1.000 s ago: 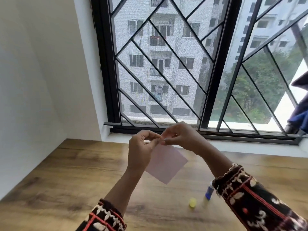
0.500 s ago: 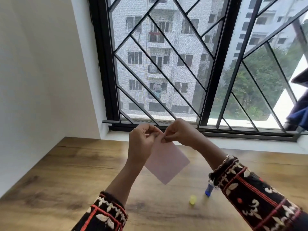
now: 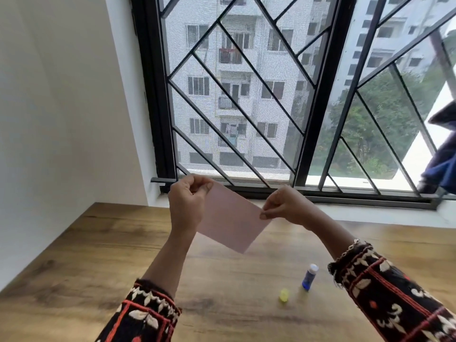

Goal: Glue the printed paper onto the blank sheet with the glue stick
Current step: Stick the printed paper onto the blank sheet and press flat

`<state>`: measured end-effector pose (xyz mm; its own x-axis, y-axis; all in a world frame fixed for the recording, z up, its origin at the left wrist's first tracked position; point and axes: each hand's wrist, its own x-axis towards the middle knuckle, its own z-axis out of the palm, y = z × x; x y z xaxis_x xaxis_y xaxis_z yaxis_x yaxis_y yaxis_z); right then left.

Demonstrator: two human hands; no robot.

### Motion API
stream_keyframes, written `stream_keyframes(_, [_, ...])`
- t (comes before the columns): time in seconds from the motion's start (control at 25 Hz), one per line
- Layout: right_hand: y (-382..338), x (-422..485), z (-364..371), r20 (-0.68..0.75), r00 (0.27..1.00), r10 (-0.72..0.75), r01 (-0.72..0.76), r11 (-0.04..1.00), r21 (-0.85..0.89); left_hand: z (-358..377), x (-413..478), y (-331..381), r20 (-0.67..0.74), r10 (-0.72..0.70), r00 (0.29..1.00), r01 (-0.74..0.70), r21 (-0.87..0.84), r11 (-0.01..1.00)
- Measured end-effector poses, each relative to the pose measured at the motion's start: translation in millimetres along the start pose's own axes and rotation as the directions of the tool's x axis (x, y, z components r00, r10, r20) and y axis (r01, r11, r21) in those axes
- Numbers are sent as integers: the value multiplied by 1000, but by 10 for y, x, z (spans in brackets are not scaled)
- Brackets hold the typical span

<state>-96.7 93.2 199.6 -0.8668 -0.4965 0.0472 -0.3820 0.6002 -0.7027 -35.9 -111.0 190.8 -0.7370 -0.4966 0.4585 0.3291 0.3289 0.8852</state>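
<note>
there, a pale sheet [image 3: 230, 222] aloft, pinched between left hand [image 3: 187, 204] and right hand [image 3: 283, 207], print indiscernible

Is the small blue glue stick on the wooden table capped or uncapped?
Uncapped: the blue glue stick stands with its white tip exposed, the yellow cap lying beside it.

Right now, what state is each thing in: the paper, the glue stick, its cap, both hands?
Pink paper: held up above the table, tilted, pinched at two corners.
Glue stick: standing upright on the table, uncapped.
Yellow cap: off, lying on the table beside the glue stick.
Left hand: pinching the paper's upper left corner.
Right hand: pinching the paper's right corner.
</note>
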Motion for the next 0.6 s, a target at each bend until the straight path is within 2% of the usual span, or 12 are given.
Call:
stream_keyframes(0.16, [73,-72,-39,-51,999,-14,19,996,82,-11,-1,-86,-52,-66,997,63,-49,997])
stream_keyframes(0.32, [128,-130,-8,-193,980,40,49,899,436,6,-34,-205,-82,-214,973,196,-187,963])
stream_keyframes(0.4, [134,-145,31,-248,966,68,67,866,495,12,-88,-237,-69,-244,967,226,-202,953])
stream_keyframes(0.44, [127,-150,47,-266,962,67,74,869,489,13,-119,-238,-88,-205,975,193,-134,972])
stream_keyframes(0.52, [92,-162,66,-285,957,54,77,900,429,10,-187,-166,-129,41,991,-21,154,988])
stream_keyframes(0.56, [73,-165,68,-291,956,44,75,920,386,28,-216,-109,-85,192,978,-163,269,949])
stream_keyframes(0.6, [56,-167,67,-296,955,31,73,939,335,65,-238,-43,7,294,956,-281,312,907])
